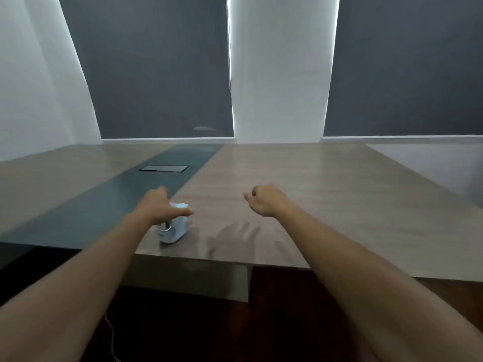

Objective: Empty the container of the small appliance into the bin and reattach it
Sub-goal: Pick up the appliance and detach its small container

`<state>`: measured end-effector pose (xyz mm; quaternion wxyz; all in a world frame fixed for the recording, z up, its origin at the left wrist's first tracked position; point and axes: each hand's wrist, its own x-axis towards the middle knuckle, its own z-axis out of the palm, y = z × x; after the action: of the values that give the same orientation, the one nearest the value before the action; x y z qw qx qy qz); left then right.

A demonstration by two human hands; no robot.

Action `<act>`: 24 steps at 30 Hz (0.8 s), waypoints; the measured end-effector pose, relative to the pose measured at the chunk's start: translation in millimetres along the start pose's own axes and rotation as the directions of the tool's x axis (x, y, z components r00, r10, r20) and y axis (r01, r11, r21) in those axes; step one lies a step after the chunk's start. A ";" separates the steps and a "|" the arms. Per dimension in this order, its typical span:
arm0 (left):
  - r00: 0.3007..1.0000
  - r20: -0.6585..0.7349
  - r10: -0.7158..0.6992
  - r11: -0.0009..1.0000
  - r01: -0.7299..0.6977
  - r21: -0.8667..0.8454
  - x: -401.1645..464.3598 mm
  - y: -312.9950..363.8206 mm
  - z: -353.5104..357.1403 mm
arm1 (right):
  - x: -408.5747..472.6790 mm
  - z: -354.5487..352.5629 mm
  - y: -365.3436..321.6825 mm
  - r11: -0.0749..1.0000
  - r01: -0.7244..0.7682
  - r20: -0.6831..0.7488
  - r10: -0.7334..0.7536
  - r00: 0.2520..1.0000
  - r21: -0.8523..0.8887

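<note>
Appliance [173, 228] near table [313, 194] near edge, left of centre. Left hand [159, 205] spread just over its top, contact unclear, not clenched. Right hand [264, 199] loosely curled, empty, above table. No bin visible. Whether container emptied or reattached: cannot tell.

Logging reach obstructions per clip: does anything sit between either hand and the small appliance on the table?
Nothing visible does. The left hand is directly over the small white appliance near the table edge; contact is unclear. The right hand hovers to its right over bare tabletop.
</note>
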<state>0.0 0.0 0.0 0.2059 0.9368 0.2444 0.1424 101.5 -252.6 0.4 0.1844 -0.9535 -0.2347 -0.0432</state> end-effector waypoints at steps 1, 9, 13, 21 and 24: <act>1.000 0.004 -0.023 0.999 0.023 -0.041 -1.9 -4.5 3.7 | -1.5 4.4 -4.6 0.999 0.034 0.007 -0.034 0.999 0.018; 0.972 -0.055 -0.228 0.937 0.204 -0.284 -1.9 -26.3 36.5 | -12.0 40.0 -25.6 0.935 0.059 0.037 -0.077 0.996 0.350; 0.970 0.044 -0.239 0.790 0.220 -0.572 7.0 -18.7 43.2 | -13.1 48.1 -25.1 0.852 -0.006 0.093 -0.050 0.994 0.523; 0.946 0.304 0.115 0.609 0.175 -0.774 7.0 32.6 57.5 | -10.9 43.9 0.2 0.442 -0.338 0.387 -0.023 0.922 0.831; 0.923 0.330 0.196 0.603 0.152 -0.783 4.8 56.8 66.7 | -10.3 39.8 16.4 0.399 -0.328 0.377 -0.049 0.925 0.856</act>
<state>51.2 -63.8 -31.7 0.6428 0.7579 0.0982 0.0530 99.8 -255.7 -43.8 0.6301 -0.7076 -0.1660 0.2734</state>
